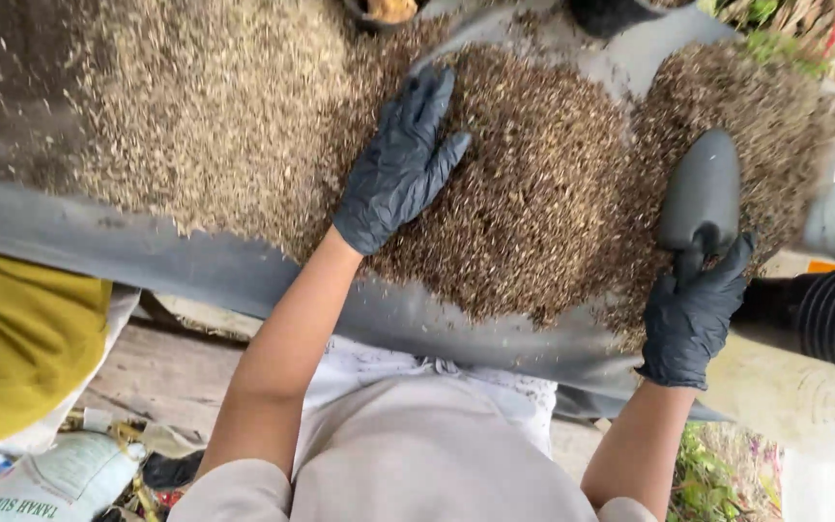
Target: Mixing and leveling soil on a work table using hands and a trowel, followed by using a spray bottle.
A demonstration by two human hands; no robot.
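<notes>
1. Down on the grey sheet (pixel 244 275), the gloved left hand (pixel 400 169) lies spread flat on the brown husk heap (pixel 524 193).
2. Meanwhile the gloved right hand (pixel 693 314) is wrapped tight around the handle of a dark scoop (pixel 701 193), its blade on the heap's right side.
3. Paler husk (pixel 205 106) spreads to the left.

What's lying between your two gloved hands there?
In the head view, brown husk mix heaped on the grey sheet fills the stretch between left hand and right hand.

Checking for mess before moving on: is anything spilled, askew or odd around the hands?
Nothing is damaged. The brown husk mix lies in uneven heaps on the grey sheet, thinning to scattered bits at the near edge. Left hand rests flat on it; right hand grips a dark scoop.
</notes>
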